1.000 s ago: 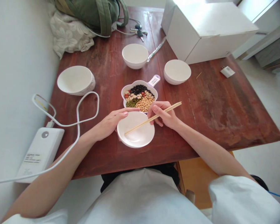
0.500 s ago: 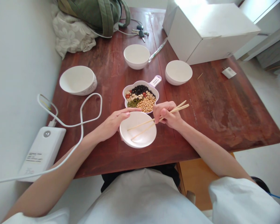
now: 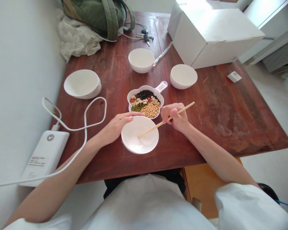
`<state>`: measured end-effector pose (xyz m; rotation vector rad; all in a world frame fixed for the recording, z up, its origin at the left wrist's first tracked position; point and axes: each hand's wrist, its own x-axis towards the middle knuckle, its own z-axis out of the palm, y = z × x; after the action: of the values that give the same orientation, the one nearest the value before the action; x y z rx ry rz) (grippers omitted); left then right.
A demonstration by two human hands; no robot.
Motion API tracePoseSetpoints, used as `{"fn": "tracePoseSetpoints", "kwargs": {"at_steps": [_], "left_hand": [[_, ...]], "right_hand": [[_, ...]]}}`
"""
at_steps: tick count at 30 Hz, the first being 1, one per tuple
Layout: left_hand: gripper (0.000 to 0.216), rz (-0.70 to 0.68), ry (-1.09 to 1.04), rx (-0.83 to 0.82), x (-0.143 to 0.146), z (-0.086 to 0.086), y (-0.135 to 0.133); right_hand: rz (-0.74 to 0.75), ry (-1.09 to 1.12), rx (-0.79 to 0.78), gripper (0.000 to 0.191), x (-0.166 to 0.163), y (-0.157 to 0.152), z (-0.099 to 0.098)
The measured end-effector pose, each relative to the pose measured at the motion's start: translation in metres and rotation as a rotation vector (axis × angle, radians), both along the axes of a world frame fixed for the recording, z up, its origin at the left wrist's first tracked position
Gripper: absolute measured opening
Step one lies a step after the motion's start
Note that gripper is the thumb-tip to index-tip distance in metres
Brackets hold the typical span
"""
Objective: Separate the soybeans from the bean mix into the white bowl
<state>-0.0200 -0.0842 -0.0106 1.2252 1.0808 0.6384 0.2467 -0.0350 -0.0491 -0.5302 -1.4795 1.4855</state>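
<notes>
Over the white dish [image 3: 134, 142] at the near side of the table: wooden chopsticks [image 3: 156, 126] pressed together as one line, tips above the bare dish floor, pinched in the right hand [image 3: 175, 117]. Left hand [image 3: 117, 126] lies spread on the dish's left rim; grip cannot be told. Just farther, a lobed divided dish [image 3: 147, 86] holds soybeans [image 3: 150, 110], black beans [image 3: 145, 94] and mung beans [image 3: 137, 107], apart from the tips. All stands on a reddish wooden table [image 3: 220, 127].

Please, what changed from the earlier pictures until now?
The right hand moved slightly rightward, and the chopsticks, spread apart earlier, are closed again over the white bowl. The left hand stayed on the bowl; the bean dish stayed put.
</notes>
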Motion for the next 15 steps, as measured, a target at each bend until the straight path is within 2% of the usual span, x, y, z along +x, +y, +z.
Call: {"fn": "tracePoseSetpoints", "kwargs": {"at_steps": [5,8,15], "left_hand": [[0.050,-0.010,-0.054,-0.012,-0.002,-0.003,-0.001],[0.051,-0.012,-0.071,0.000,-0.004,-0.007,-0.002],[0.050,-0.005,-0.027,-0.075,-0.004,-0.006,-0.007]], "right_hand": [[0.074,-0.049,0.006,0.048,-0.004,-0.007,0.013],[0.028,-0.101,0.059,0.035,-0.007,-0.013,0.017],[-0.092,-0.054,0.114,0.066,0.005,-0.007,0.010]]}}
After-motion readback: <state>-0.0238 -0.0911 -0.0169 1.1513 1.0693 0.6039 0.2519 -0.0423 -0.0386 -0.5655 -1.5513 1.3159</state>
